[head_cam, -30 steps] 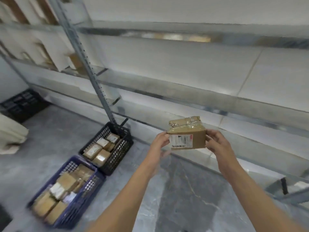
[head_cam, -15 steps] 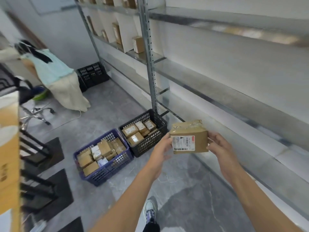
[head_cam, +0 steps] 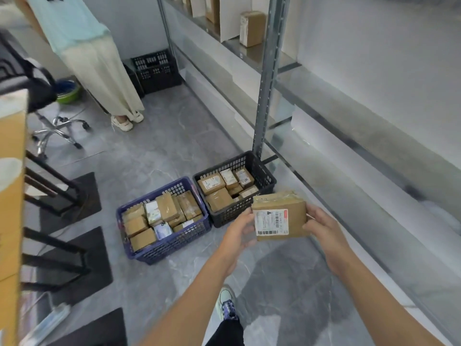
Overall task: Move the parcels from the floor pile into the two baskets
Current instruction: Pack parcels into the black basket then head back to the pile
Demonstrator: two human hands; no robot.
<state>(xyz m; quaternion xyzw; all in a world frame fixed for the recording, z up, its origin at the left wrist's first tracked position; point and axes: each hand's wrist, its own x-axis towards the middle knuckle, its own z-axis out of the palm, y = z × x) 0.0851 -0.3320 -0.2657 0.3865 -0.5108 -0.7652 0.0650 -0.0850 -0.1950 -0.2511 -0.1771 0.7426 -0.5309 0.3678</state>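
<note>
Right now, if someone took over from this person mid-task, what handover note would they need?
Left hand: grip on the cardboard parcel at its left edge.
Right hand: grip on its right edge.
The parcel is held in the air near the baskets, shipping label up.
Done: the blue basket looks nearly full of parcels; the black basket holds several.
Left: put this parcel into a basket. The floor pile is out of view, so how many remain cannot be told.

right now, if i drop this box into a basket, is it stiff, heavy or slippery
Probably stiff: the box shows square edges between the left hand and right hand. Likely light: both hands just pinch its sides. The glossy tape on top may be slick; cardboard sides should grip.
</note>
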